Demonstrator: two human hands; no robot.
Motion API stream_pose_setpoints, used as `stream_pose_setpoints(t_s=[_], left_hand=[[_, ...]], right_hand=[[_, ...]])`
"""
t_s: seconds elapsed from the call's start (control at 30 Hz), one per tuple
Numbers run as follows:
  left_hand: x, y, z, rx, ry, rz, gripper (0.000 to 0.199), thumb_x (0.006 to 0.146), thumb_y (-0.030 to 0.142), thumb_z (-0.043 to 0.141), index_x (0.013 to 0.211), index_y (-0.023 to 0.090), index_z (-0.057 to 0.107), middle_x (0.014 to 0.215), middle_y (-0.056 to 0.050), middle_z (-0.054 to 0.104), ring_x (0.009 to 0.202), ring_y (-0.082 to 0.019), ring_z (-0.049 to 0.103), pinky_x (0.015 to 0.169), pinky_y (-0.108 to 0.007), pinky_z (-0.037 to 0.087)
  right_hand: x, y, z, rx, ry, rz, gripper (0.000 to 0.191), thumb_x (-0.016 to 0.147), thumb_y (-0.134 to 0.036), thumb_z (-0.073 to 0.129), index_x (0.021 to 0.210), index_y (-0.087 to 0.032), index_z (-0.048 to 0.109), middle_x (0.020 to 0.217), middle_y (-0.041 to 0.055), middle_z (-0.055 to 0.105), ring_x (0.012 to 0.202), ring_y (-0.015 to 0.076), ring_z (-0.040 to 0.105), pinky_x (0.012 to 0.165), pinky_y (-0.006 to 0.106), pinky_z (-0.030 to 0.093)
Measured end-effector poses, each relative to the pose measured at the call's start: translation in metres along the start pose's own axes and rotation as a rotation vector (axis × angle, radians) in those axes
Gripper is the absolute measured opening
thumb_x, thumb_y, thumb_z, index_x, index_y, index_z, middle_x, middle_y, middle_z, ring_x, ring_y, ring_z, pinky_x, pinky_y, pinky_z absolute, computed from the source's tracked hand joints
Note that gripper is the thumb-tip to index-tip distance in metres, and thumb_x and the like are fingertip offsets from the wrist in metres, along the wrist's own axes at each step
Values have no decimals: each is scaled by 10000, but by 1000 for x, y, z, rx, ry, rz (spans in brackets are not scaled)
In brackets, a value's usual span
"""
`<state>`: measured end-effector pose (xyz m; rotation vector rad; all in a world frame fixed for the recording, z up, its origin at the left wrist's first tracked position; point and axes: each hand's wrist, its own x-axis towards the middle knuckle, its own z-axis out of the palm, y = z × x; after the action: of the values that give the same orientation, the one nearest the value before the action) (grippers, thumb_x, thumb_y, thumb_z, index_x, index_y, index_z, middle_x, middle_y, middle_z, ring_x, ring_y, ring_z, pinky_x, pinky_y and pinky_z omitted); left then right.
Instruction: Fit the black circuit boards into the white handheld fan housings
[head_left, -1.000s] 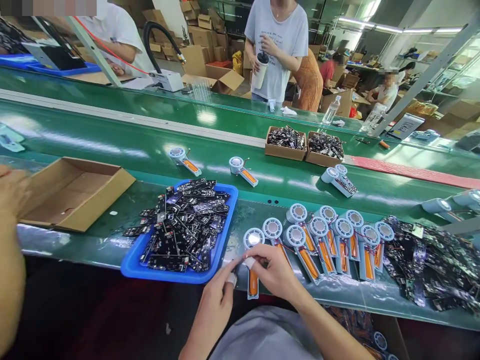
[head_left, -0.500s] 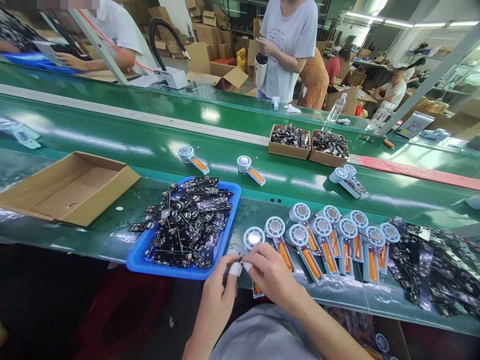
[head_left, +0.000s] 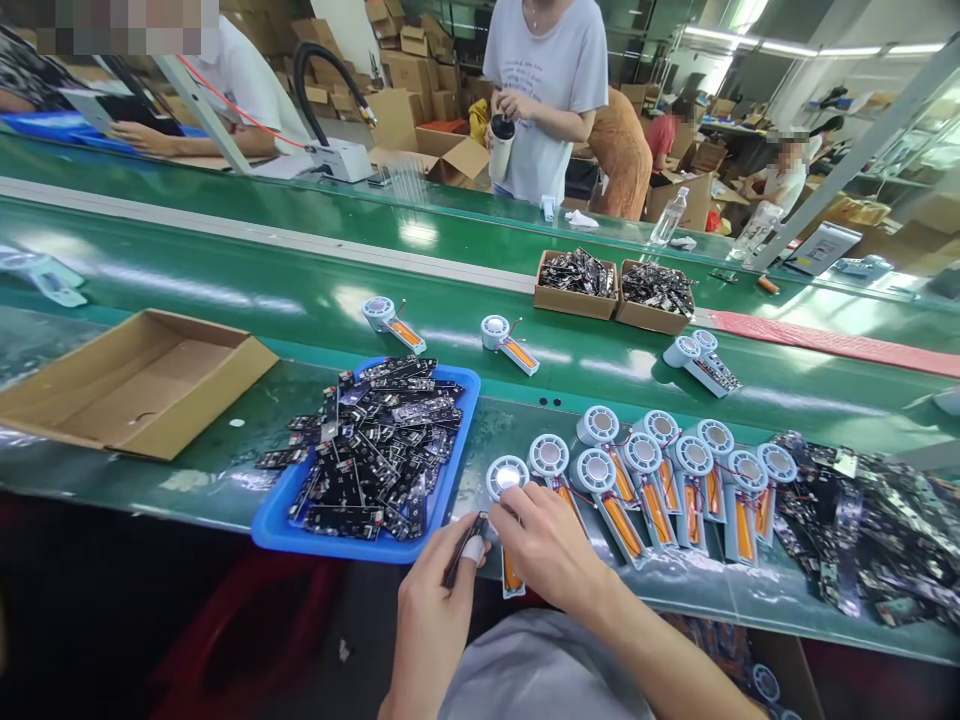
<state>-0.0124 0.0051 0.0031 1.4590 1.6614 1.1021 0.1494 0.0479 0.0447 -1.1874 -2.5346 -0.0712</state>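
My left hand (head_left: 441,590) is closed around a narrow black circuit board (head_left: 462,548), which stands tilted between thumb and fingers. A white cover wraps the thumb tip. Just to its right, my right hand (head_left: 546,540) has its fingers curled together; what they pinch, if anything, is hidden. Below and behind that hand lies a light-blue handheld fan housing (head_left: 508,473) with an orange strip in its open handle, partly covered by the fingers. On the left, a blue tray (head_left: 466,440) is heaped with similar black circuit boards (head_left: 367,460).
Several open fan housings (head_left: 643,453) lie to the right, beside a pile of circuit boards (head_left: 862,530). A cardboard box (head_left: 202,395) sits at left. More housings (head_left: 510,345) rest on the green conveyor (head_left: 285,290). Two board-filled boxes (head_left: 576,303) and a standing person (head_left: 551,90) are beyond.
My hands have drawn slightly apart; the circuit board now shows in my left hand. Housings on the conveyor have shifted slightly right. The standing person's hands have moved to the cup's lid.
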Motion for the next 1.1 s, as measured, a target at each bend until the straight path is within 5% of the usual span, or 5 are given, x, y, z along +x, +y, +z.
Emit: stream_pose_setpoints(t_s=[0.4,0.67,0.8,0.9,1.1], left_hand=[[0,7,-5,82,25,194,318,929,299,515,1092,211,774,1098,-100,774,1006,-251,742,888,-361,608],[17,-2,-17,-204,-195,-55,315,871,376,602,1085,245,792,1177,-86,757,944,-243,740,722,-318,637],[26,-2,-24,-299,-277,-77,284,844,385,652,1031,244,812,1135,-79,768,751,-194,727,633,-290,625],[27,0,-26,-319,-308,-72,283,832,384,658,1015,237,816,1108,-82,778,667,-177,709,584,-283,613],[26,2,-26,-229,-285,-50,290,811,417,660,979,233,809,1095,-81,792,960,-268,755,843,-372,632]], right_hand=[[3,-4,4,-50,-45,-65,103,946,-111,622,857,-162,623,826,62,598,746,224,505,606,357,385],[4,15,5,336,4,68,114,958,-118,591,1006,-181,673,978,62,677,857,193,593,753,295,452],[9,24,-6,479,-74,78,175,934,-118,624,1088,-183,676,1017,70,696,918,200,629,796,293,474],[9,25,-7,549,-88,12,107,931,-122,644,983,-191,706,964,53,711,882,188,636,804,290,478],[3,15,3,542,-19,98,122,939,-120,613,972,-185,711,982,72,716,902,205,644,837,326,508]])
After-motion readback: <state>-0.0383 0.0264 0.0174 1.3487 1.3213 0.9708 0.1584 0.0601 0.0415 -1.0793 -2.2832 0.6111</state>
